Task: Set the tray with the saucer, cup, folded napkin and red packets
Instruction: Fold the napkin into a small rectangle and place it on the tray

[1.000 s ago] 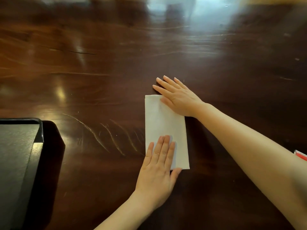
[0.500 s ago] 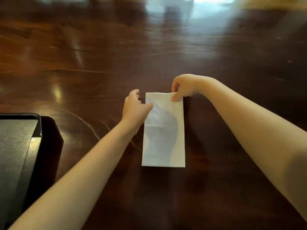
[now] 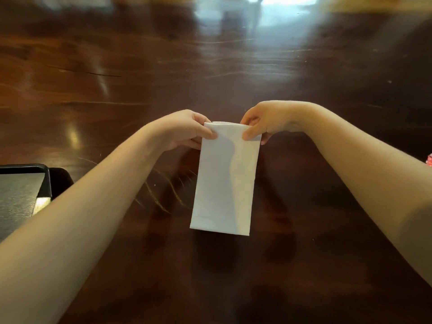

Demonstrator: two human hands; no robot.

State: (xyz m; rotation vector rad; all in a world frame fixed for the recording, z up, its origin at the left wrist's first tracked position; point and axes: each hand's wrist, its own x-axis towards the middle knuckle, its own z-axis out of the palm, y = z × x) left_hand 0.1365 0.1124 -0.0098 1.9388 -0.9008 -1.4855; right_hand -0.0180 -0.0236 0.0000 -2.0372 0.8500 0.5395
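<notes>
Napkin (image 3: 224, 181), white and folded into a long rectangle, hangs from our two hands above the dark wooden tabletop (image 3: 163, 66). Our left hand (image 3: 187, 130) pinches its top left corner between thumb and fingers, and our right hand (image 3: 264, 123) pinches the top right corner the same way. A black tray (image 3: 48, 181) sits at the left edge, well apart from the napkin. A bit of red packet (image 3: 429, 159) shows at the far right edge.
</notes>
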